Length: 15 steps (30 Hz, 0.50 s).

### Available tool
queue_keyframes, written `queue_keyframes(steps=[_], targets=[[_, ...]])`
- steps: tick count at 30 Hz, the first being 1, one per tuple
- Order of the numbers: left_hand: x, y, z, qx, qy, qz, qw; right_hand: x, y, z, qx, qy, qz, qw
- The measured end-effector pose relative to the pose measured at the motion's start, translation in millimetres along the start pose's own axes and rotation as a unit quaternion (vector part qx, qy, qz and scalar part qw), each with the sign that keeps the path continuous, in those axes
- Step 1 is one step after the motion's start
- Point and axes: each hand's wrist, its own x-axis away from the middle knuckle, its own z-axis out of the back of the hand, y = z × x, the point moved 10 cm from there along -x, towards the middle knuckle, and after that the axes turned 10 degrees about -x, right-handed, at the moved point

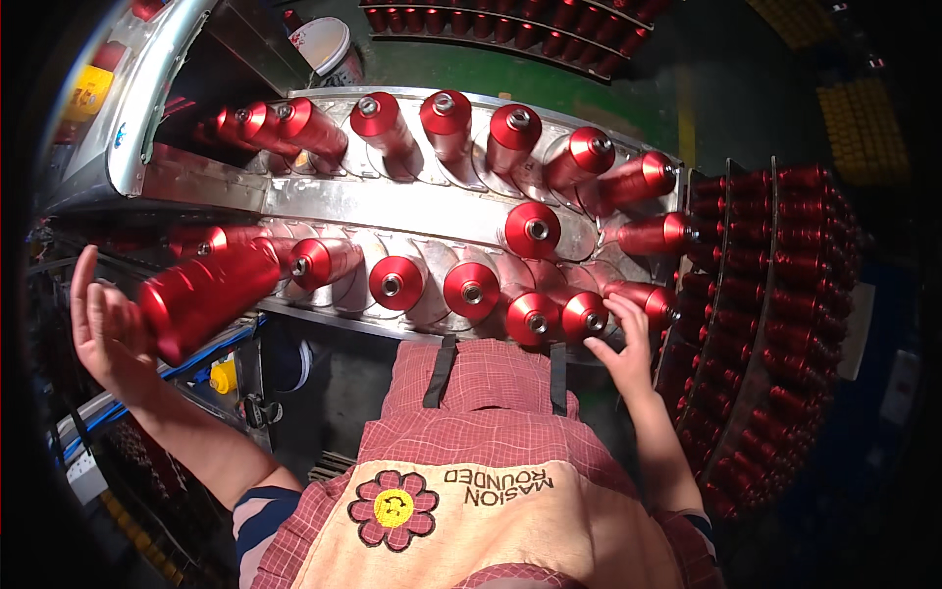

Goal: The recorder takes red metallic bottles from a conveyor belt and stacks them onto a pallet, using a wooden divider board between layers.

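Observation:
A glossy red metal bottle, tilted and blurred, is raised at the left of the conveyor. My left hand holds it at its near-left end, some fingers stretched upward; part of the grip is hidden behind it. At the conveyor's right end, my right hand reaches to another red bottle, its thumb and fingers apart beside the shoulder. Whether they touch it is hard to tell. More upright red bottles with open silver necks, such as one red bottle, line the near lane.
The metal conveyor loops round a flat centre strip, with bottles along its far lane. A metal housing covers its left end. Racks of red bottles stand right and at the back. A white bucket sits behind.

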Motion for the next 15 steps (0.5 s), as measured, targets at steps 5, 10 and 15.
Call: queue_keyframes(steps=[5,10,15], targets=[[77,-19,-74,-0.062,0.004,0.14,0.988,25,79,11,0.007,0.096,-0.053,0.994],[148,-48,-95,-0.028,0.047,0.213,0.975,34,123,58,-0.095,0.164,-0.047,0.981],[185,-63,-109,-0.023,0.065,0.2,0.977,43,162,104,-0.075,0.165,-0.03,0.983]])
